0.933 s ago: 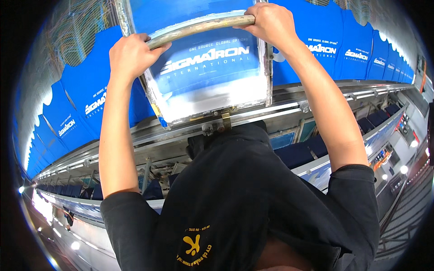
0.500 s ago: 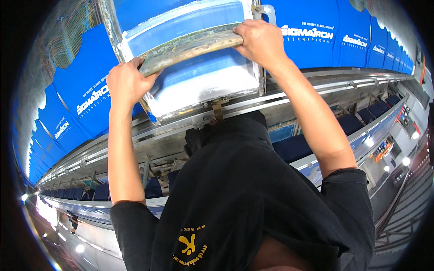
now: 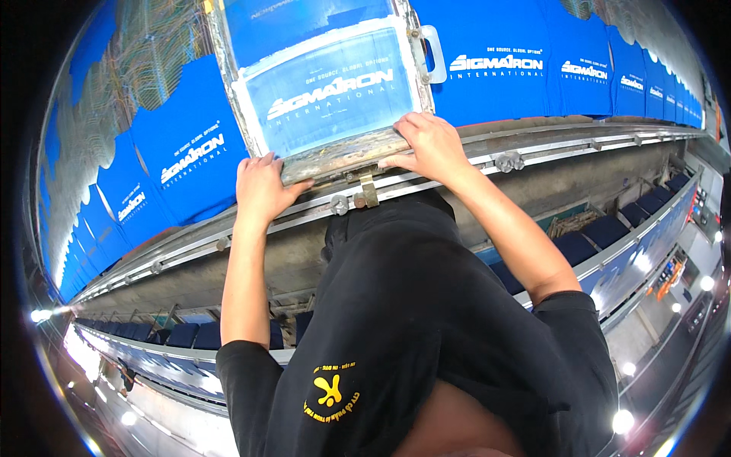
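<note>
My left hand (image 3: 260, 189) and my right hand (image 3: 430, 149) grip the two ends of a worn, paint-smeared squeegee bar (image 3: 346, 154), fingers curled over it and thumbs below. The bar lies along the near edge of a metal-framed printing screen (image 3: 330, 85), whose mesh shows white lettering over blue. A pale plastic handle (image 3: 435, 53) is on the screen's right side, away from both hands. A brass-coloured bracket (image 3: 368, 190) sits just below the bar at the middle.
Blue printed fabric panels (image 3: 495, 91) run left and right in a long row. A metal rail (image 3: 586, 145) with clamps runs along the near edge, by my body. Dark pads (image 3: 595, 231) line a lower level. A distant person (image 3: 126, 375) stands at lower left.
My hands and the squeegee bar have moved down over the screen, toward my body, to its near edge. The printed lettering in the screen now shows above the bar.
</note>
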`<state>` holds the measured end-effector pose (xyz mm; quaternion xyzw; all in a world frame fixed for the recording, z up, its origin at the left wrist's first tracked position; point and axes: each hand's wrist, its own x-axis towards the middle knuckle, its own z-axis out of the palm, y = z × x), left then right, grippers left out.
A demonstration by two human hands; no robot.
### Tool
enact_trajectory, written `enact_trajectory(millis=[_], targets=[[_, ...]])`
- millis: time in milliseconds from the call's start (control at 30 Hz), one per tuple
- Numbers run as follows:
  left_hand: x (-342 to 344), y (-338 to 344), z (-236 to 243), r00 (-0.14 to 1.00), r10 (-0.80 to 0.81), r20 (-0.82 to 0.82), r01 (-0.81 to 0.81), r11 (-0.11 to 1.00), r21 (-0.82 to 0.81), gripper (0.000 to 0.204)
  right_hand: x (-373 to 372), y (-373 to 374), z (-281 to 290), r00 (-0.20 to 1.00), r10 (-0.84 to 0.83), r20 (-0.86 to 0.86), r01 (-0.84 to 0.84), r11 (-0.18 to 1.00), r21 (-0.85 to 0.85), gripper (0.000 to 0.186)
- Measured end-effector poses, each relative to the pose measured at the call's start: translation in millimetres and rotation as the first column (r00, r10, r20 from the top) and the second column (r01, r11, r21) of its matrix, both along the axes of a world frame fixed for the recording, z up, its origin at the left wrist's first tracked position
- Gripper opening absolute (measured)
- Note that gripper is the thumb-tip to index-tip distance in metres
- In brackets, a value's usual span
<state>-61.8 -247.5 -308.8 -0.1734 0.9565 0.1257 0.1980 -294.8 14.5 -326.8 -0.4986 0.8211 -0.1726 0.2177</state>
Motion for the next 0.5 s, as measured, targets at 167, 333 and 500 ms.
enact_trajectory(millis=[167,333,500], targets=[[-42.7,30.3,-9.3,0.987,0.045,-0.156,-0.015,0.982,0.191,0.045,-26.8,-12.3,6.4,0.993,-0.054,0.102,0.067,0.989,-0.132,0.059],[-77.3,21.2,-20.4,0.999,0.016,0.044,-0.027,0.97,0.242,0.061,-83.3,-26.3,-11.8,0.819,-0.536,0.204,0.573,0.754,-0.32,0.054],[-85.4,2.5,-46.3,0.987,-0.029,0.156,-0.029,0.932,0.362,0.075,-124.7,-36.7,-37.7,0.722,-0.648,0.243,0.691,0.691,-0.212,0.062]])
